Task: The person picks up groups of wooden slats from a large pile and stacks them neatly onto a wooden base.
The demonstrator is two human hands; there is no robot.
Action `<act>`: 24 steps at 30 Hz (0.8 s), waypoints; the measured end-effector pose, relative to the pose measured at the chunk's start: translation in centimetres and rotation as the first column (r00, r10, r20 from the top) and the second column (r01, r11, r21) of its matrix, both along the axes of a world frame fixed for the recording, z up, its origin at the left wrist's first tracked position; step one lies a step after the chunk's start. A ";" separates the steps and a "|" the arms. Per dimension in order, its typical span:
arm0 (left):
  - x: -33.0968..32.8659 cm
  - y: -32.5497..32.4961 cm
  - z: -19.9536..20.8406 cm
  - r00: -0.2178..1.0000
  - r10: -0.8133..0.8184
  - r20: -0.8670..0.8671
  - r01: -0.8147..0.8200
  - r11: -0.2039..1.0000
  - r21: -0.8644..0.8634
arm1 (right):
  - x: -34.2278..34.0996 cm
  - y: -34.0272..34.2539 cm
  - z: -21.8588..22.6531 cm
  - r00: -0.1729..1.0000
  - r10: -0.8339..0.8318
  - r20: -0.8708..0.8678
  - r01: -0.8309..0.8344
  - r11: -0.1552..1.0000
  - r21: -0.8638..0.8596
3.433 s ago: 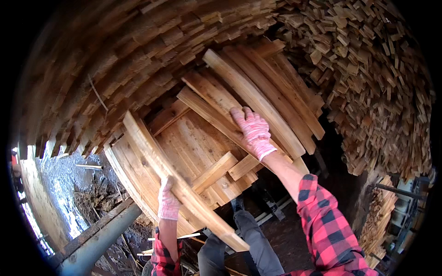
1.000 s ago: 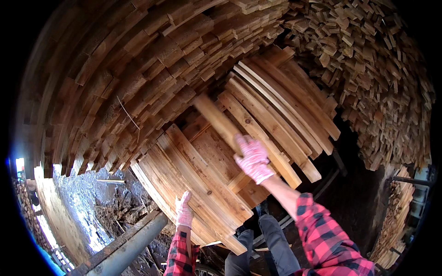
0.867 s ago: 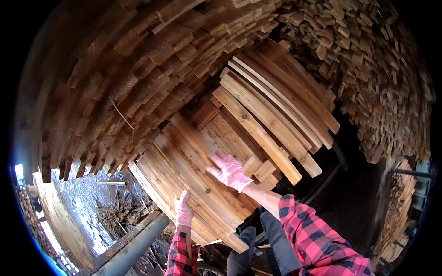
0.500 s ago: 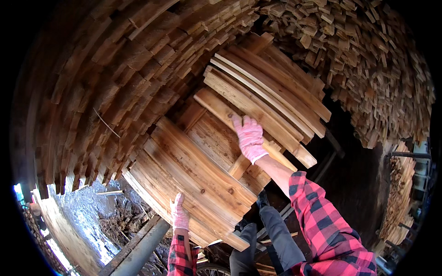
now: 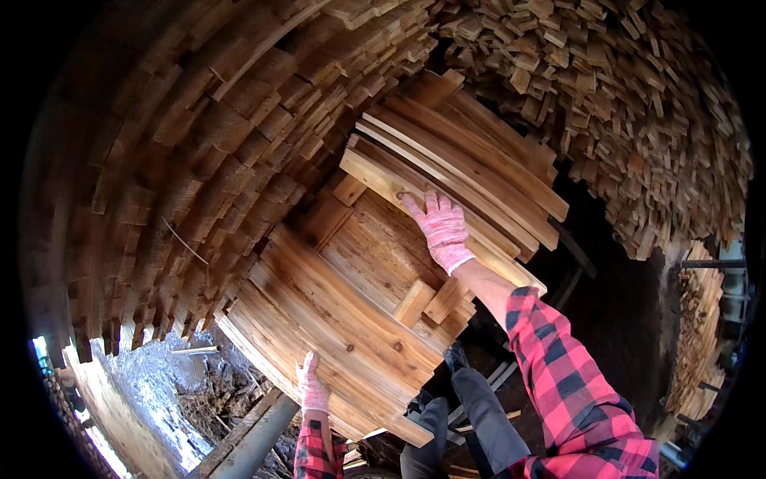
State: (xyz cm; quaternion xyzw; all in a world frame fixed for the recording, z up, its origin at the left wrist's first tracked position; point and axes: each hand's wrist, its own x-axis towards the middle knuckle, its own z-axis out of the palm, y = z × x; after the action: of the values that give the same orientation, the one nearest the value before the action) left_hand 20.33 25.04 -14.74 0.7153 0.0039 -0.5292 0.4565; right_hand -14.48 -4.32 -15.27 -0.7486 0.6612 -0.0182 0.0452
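Note:
My right hand [image 5: 445, 233], in a pink knitted glove, grips a long pale wooden board [image 5: 375, 177]. This board lies slantwise against the far row of boards [image 5: 479, 172]. At the lower left, my gloved left hand [image 5: 313, 387] holds the outer edge of the near group of wooden boards [image 5: 335, 319]; its thumb points up along the wood and the other fingers are mostly hidden. Between the two groups a gap shows lower boards [image 5: 375, 239] and a short wood block [image 5: 414, 303].
Stacked boards [image 5: 183, 160] rise on the left, and a dense pile of board ends [image 5: 614, 112] fills the upper right. A grey metal tube [image 5: 255, 435] runs below the boards at lower left. My trousered legs [image 5: 487, 407] are beneath.
My right hand has slid the board away to the upper right, up against the far row, widening the gap. My left hand stays on the near boards. The view has shifted slightly.

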 end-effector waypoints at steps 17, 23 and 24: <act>1.6 2.0 -2.2 0.999 -0.023 -0.024 0.023 1.000 0.006 | 6.3 0.0 1.5 1.000 0.001 0.025 -0.001 1.000 0.012; 0.8 1.0 -0.6 0.991 -0.092 0.093 0.073 0.979 0.192 | -0.5 -2.1 0.0 0.973 0.179 -0.144 -0.194 0.976 -0.098; 0.9 1.7 -0.9 0.998 -0.042 0.057 0.033 0.989 0.145 | 2.1 -1.4 3.2 0.980 0.199 -0.015 -0.199 0.979 0.048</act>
State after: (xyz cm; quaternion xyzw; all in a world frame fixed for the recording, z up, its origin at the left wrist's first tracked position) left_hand 21.19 26.78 -15.64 0.7618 0.0151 -0.5144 0.3936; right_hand -12.38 -5.74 -12.11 -0.8099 0.5836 0.0089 0.0576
